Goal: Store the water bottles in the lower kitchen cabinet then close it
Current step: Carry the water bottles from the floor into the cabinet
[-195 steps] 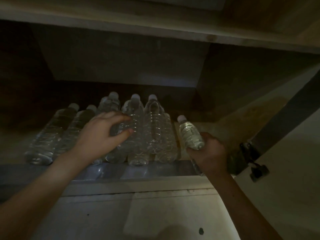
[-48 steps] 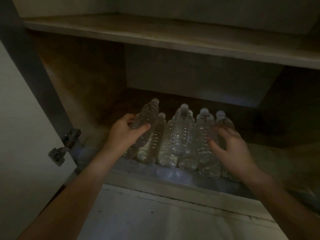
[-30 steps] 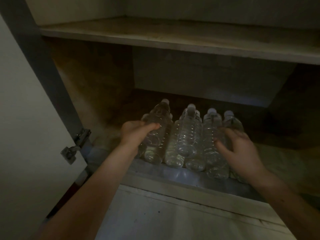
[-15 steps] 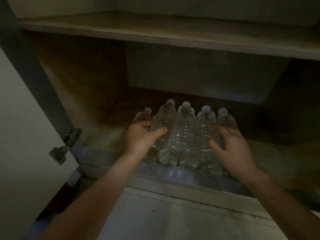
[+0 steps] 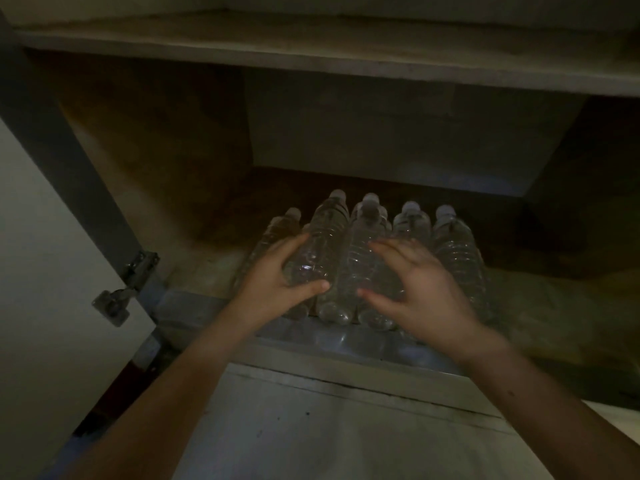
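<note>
Several clear water bottles with white caps lie side by side, caps pointing inward, on the floor of the dark lower cabinet. One bottle rests on top of the row, and my left hand is shut around its lower half. My right hand hovers just right of it with fingers spread, over the middle bottles, blurred by motion. Whether it touches them I cannot tell.
The left cabinet door stands open, its metal hinge at the frame. A shelf board runs overhead. The cabinet floor right of the bottles shows bare. A pale floor lies in front.
My left hand has lifted a bottle from the left end onto the top of the row. My right hand has moved left toward the middle bottles.
</note>
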{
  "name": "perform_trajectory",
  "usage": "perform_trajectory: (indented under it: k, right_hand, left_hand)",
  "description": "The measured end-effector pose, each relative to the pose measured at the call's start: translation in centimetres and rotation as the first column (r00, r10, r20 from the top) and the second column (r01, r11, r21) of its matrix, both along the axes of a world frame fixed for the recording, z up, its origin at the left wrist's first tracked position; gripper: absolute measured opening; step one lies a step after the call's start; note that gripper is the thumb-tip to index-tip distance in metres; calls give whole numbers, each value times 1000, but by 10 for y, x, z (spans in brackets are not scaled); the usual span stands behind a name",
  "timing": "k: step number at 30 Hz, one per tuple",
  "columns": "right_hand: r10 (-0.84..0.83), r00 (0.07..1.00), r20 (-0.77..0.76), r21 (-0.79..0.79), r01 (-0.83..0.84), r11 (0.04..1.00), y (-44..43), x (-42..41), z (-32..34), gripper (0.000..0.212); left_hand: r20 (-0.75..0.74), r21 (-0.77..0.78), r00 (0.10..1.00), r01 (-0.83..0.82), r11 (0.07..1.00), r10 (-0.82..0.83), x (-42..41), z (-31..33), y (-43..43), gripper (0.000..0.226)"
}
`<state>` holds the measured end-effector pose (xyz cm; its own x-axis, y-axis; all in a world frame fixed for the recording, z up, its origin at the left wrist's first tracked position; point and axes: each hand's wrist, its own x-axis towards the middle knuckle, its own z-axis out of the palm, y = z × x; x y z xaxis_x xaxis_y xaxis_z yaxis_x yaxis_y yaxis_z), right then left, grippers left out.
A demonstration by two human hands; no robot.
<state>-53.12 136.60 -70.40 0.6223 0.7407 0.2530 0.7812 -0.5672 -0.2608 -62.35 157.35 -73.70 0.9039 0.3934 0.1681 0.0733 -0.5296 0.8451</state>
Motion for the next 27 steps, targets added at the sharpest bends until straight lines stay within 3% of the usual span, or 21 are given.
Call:
perform_trajectory:
  k: [3, 5, 16, 21, 27]
  right_hand:
    - [-10, 1000, 27, -80, 12, 997, 4, -1, -5, 73]
    - [-24, 999, 28, -49, 26, 998, 5, -1, -8, 68]
    - [-17, 998, 52, 3, 17, 1000, 7, 3, -12, 63]
    - [-19, 996, -92, 174, 35, 984, -26, 10, 2, 65]
    - [-29, 996, -87, 160, 43, 986, -73, 21, -2, 65]
  left_hand:
    - [18, 25, 1000, -2, 1000, 2, 3, -5, 4, 97]
    - [29, 31, 1000, -3, 999, 2, 4, -5, 5, 99]
    - [22, 82, 1000, 13, 997, -14, 9, -2, 1, 84]
    - [44, 266, 999, 18, 964, -31, 8, 5, -5, 88]
    - [115, 563, 974, 97, 821, -193, 25, 15, -39, 77]
